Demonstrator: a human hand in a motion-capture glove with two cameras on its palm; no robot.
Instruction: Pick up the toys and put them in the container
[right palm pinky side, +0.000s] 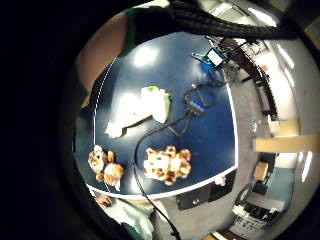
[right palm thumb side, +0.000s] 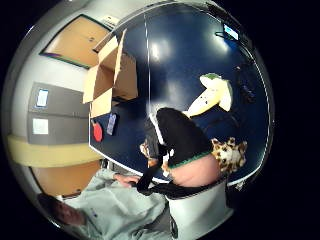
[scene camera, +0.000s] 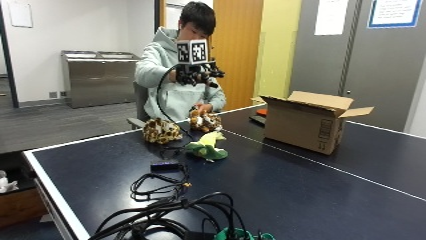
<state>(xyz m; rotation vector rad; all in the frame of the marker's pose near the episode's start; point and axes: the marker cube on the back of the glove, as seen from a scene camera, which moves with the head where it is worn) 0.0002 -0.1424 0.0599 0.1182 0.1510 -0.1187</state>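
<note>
3 plush toys lie on the bench (scene camera: 279, 195), the box (scene camera: 307, 125) at 3 o'clock of them. Soft and light, the green toy (scene camera: 208, 146) should squeeze easily around its body. Raised hand (scene camera: 195, 74): I cannot tell its state.

three plush toys (scene camera: 191, 134) lie on the blue table beside an open cardboard box (scene camera: 307, 125).

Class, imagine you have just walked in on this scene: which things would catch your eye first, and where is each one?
The gloved right hand is raised above the blue table, in front of the seated person's chest. Below it, near the table's edge, lie three soft toys: a spotted plush, a brown-and-white plush and a green-and-cream plush. An open cardboard box stands further along the table, and a tangle of black cables lies at the near end.
</note>
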